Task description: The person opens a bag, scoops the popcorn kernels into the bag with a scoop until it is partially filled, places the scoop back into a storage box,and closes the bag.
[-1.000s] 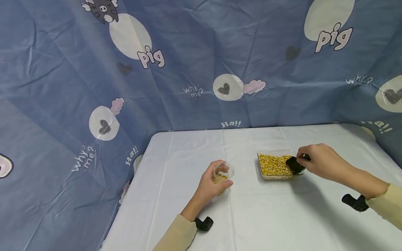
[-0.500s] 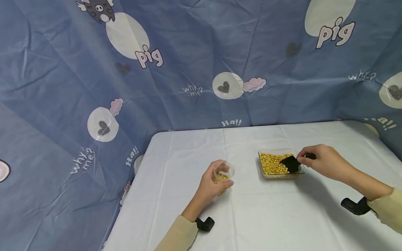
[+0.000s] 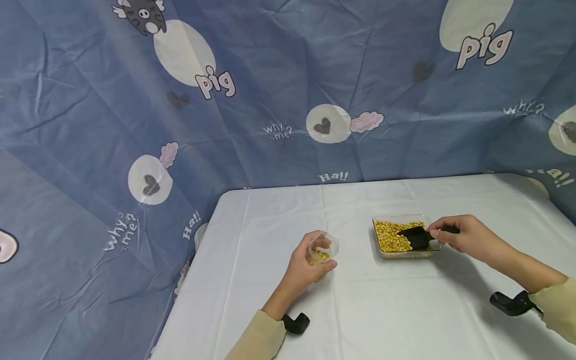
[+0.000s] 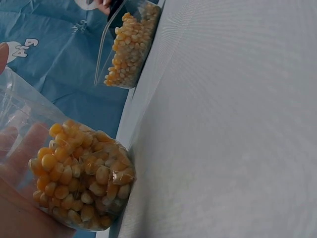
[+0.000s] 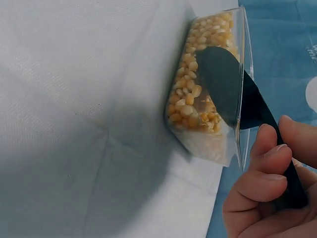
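My right hand (image 3: 465, 234) grips the handle of a black scoop (image 3: 417, 238). The scoop's blade (image 5: 218, 82) is pushed down among yellow corn kernels (image 3: 392, 237) inside a clear rectangular container (image 3: 402, 254) at the right of the table. Seen through the container's wall in the right wrist view, kernels pile on the blade's far side, and the near end has few. With fingers and thumb around it, my left hand (image 3: 307, 260) holds a clear plastic bag (image 4: 29, 101), its mouth open and tilted toward the right. Corn kernels (image 4: 84, 173) fill the bag's bottom, close to the tabletop.
A white cloth (image 3: 360, 305) covers the table. Behind and to the left hangs a blue printed curtain (image 3: 252, 90). Black wrist mounts (image 3: 296, 323) are strapped at both sleeves. The container stands a short distance right of the bag.
The scoop has tilted flatter and its blade has gone deeper into the kernels, with my right hand shifting slightly right and down. My left hand keeps its hold on the bag.
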Action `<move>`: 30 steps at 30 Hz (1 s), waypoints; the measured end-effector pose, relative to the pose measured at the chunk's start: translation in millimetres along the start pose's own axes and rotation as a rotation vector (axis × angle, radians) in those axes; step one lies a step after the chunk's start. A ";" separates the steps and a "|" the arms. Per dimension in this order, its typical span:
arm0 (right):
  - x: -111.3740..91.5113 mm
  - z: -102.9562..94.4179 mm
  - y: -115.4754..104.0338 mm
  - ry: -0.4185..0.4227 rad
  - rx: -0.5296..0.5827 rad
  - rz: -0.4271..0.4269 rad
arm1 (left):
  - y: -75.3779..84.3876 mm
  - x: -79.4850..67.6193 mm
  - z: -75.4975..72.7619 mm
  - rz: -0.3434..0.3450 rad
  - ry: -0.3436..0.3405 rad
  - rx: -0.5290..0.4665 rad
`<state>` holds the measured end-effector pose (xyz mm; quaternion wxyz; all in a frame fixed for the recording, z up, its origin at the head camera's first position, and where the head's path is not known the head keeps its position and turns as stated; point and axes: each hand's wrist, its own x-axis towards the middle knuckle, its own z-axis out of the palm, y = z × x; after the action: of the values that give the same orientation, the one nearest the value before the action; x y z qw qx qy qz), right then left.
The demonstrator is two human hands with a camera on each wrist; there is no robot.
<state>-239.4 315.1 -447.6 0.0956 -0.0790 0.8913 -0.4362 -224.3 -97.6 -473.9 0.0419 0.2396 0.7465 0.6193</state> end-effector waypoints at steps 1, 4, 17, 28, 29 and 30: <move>0.0 0.1 0.5 -0.001 0.009 0.002 | 0.4 -0.2 -0.2 0.002 -0.001 0.002; 0.7 0.9 1.1 -0.007 0.020 0.010 | 1.1 -0.6 -0.6 0.004 -0.003 0.011; 6.0 6.7 -2.4 -0.012 0.008 0.023 | 2.7 -1.3 -0.2 0.005 0.007 0.022; 8.6 5.8 -6.0 -0.035 0.028 0.045 | 0.3 -0.7 1.2 -0.026 0.008 0.001; 8.7 5.6 -5.9 -0.036 0.034 0.050 | 0.4 -0.6 1.0 -0.025 0.009 0.002; 8.6 5.4 -5.8 -0.037 0.039 0.047 | 0.5 -0.6 0.9 -0.021 0.009 0.001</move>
<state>-246.0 305.5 -447.1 0.1238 -0.0643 0.8823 -0.4495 -223.3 -97.0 -473.8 0.0449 0.2288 0.7496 0.6195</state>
